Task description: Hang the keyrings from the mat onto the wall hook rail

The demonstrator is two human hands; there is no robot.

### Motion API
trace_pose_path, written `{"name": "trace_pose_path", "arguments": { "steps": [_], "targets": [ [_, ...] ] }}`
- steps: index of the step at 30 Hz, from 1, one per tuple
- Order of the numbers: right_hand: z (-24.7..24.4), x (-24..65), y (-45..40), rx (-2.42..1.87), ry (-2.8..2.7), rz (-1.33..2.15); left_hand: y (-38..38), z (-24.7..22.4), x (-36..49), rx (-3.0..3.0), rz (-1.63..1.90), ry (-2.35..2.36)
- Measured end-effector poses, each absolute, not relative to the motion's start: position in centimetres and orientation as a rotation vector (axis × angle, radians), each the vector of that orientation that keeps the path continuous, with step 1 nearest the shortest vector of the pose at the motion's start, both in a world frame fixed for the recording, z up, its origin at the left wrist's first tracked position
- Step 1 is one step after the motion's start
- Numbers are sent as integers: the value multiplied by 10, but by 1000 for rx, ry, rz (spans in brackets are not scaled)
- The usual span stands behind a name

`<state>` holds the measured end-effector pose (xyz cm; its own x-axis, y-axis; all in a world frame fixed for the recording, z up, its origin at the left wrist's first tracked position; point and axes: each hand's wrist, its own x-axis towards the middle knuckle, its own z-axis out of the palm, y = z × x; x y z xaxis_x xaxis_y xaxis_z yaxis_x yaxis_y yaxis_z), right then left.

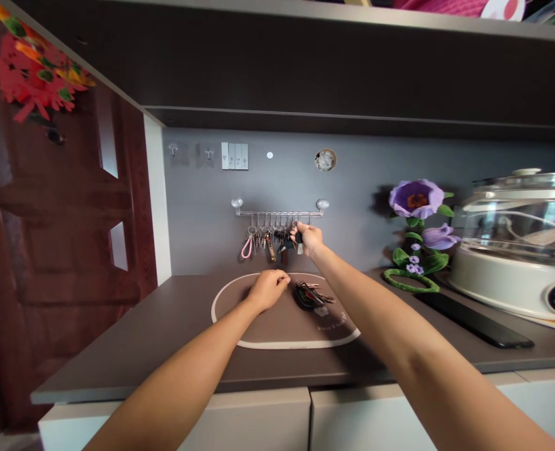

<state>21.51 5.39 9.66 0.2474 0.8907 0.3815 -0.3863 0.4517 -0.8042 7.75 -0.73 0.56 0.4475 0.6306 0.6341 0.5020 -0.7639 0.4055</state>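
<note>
At the right end of a clear hook rail (280, 213), my right hand (312, 239) is closed on a black key fob (299, 237). Several bunches of keys hang along that rail, among them one with a pink loop strap (247, 247) and one with a brown tag (271, 252). Lower down, my left hand (269, 289) hovers over the brown mat (263, 329) with its fingers curled together; whatever is in them, if anything, is hidden. Just right of it, a dark pile of keys (309, 295) lies on the mat.
Purple fabric flowers (417, 199) stand on the counter (165, 332) at the right, near a black phone-like slab (477, 319) and a white appliance with a clear cover (498, 275). Overhead runs a dark shelf (306, 69). A dark red door (66, 250) is at the left.
</note>
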Motion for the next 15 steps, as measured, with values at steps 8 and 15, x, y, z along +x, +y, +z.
{"name": "trace_pose_path", "arguments": {
  "steps": [8,15],
  "targets": [
    [99,215,69,-702,-799,993,-4,5,76,2525,1205,1034],
    [88,218,67,-709,-817,1012,-5,7,76,2513,1180,1059]
  ]
}}
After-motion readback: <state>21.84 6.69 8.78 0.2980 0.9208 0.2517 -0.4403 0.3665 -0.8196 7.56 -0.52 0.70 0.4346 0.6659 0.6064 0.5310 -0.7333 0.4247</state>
